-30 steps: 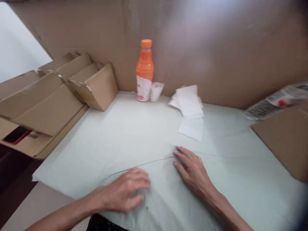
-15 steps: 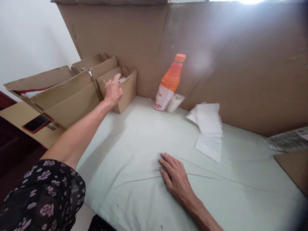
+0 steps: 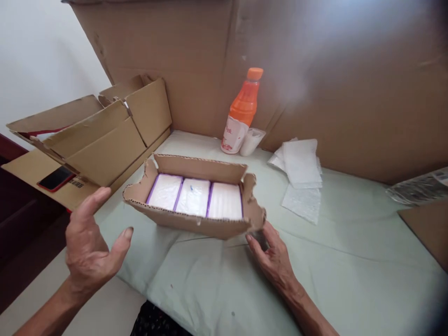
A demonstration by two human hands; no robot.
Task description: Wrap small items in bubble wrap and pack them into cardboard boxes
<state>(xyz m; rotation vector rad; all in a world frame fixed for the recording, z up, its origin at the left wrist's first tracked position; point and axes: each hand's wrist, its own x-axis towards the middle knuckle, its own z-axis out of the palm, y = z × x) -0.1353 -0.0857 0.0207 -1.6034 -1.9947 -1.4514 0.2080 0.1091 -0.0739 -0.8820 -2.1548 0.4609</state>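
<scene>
Lying crosswise in the head view, an open cardboard box (image 3: 210,227) sits in front of the person, over the pale green cloth (image 3: 210,289) of the table. Its long axis runs from left to right, with the right end slightly nearer the person. The open top faces up, and the notched short ends point left and right. Three white packs (image 3: 192,196) with purple edges fill it in a row along that axis. The right hand (image 3: 273,254) has its fingertips at the near right corner; whether they grip it, I cannot tell. The left hand (image 3: 87,242) is spread wide, thumb well away from the fingers, holding nothing, left of the box and apart from it. Beyond stands an orange bottle (image 3: 241,114).
</scene>
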